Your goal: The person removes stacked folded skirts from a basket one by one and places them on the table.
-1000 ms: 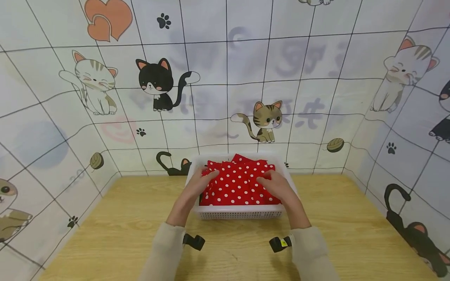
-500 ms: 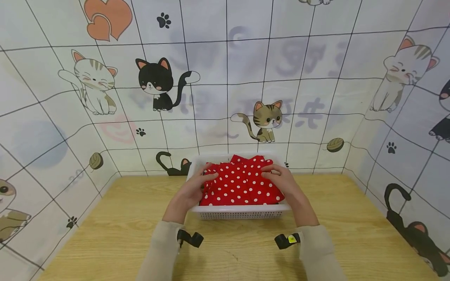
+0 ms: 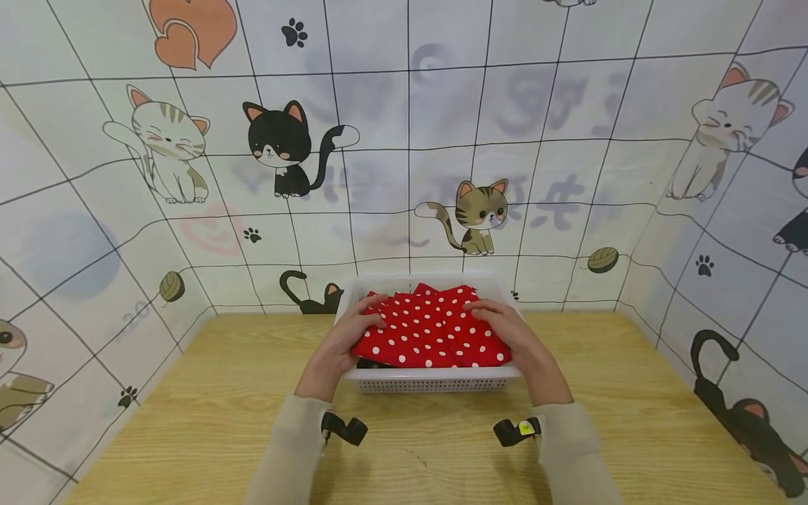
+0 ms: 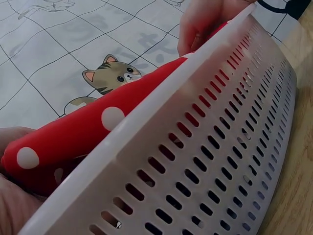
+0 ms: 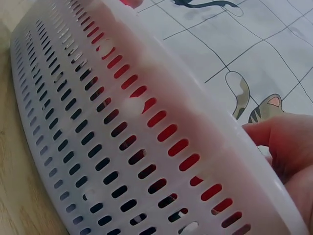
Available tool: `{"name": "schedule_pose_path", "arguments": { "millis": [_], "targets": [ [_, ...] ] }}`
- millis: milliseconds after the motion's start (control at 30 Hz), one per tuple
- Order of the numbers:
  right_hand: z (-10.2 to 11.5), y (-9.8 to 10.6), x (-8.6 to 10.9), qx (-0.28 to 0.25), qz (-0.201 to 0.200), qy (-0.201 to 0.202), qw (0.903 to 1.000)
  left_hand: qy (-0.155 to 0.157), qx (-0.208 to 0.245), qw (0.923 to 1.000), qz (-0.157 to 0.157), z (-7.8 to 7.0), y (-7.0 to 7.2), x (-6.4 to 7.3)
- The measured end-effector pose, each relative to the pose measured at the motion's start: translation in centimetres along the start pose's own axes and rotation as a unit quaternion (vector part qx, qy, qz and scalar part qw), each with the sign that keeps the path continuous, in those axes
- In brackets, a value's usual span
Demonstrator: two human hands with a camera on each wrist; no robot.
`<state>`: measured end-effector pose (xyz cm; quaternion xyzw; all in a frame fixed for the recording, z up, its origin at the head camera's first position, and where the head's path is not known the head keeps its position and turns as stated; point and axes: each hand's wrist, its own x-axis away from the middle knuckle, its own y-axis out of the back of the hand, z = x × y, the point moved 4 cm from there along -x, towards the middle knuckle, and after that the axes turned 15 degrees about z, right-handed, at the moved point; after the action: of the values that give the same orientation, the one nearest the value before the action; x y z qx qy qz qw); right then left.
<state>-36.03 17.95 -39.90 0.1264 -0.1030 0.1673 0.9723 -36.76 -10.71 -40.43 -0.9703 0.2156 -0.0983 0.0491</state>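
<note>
Your left hand [image 3: 341, 342] is partly closed, digits bent in on the left end of the red polka-dot cloth [image 3: 429, 330]; the left wrist view shows the fabric running between them. Your right hand [image 3: 513, 331] has hold of the opposite end, fingers bent over it. Its exact pinch is uncertain — the basket wall covers much of it in the right wrist view.

The cloth spans the gap between your hands, inside a white basket [image 3: 435, 374], folds peaking toward the back. At the left end it stands a little above the rim; its near edge lies along the front rim. Below its near-left corner a dark, patterned item [image 3: 369, 363] shows; more dark stuff appears through the slots, nature unclear.

Handling, judged: light, soft, limp, nothing to break. Thin woven fabric by the look of it, so not very slippery, but it will sag in the middle and bunch under a loose hold. Best hold: both side edges, thumb on top and fingers beneath, near the front corners — pinch the red layer alone, clear of the dark item and the basket rim.

The basket sits on the wooden table [image 3: 189, 421], by its far edge, about midway between the far corners. The cat-print wall covering [image 3: 391, 210] rises just behind.
</note>
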Motion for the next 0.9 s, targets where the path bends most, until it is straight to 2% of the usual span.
{"name": "schedule_pose_path", "arguments": {
  "millis": [267, 467, 600, 733, 900],
  "targets": [
    [0.3, 0.5, 0.3, -0.059, 0.012, 0.052, 0.9968, -0.008, -0.023, 0.9995, -0.02, -0.3, 0.0, 0.0],
    [0.7, 0.9, 0.7, -0.097, 0.051, 0.091, 0.9898, -0.04, -0.026, 0.9984, -0.029, -0.9, 0.3, 0.2],
    [0.9, 1.2, 0.9, -0.126, 0.082, 0.108, 0.9828, -0.056, -0.016, 0.9981, -0.019, -1.5, 0.2, 0.5],
    [1.3, 1.3, 1.2, -0.124, 0.088, 0.119, 0.9812, -0.062, -0.012, 0.9979, -0.014, -1.8, 0.1, 0.9],
    [2.1, 1.3, 1.9, -0.093, 0.072, 0.116, 0.9862, -0.073, -0.017, 0.997, -0.017, -2.3, -0.2, 1.3]
  ]
}}
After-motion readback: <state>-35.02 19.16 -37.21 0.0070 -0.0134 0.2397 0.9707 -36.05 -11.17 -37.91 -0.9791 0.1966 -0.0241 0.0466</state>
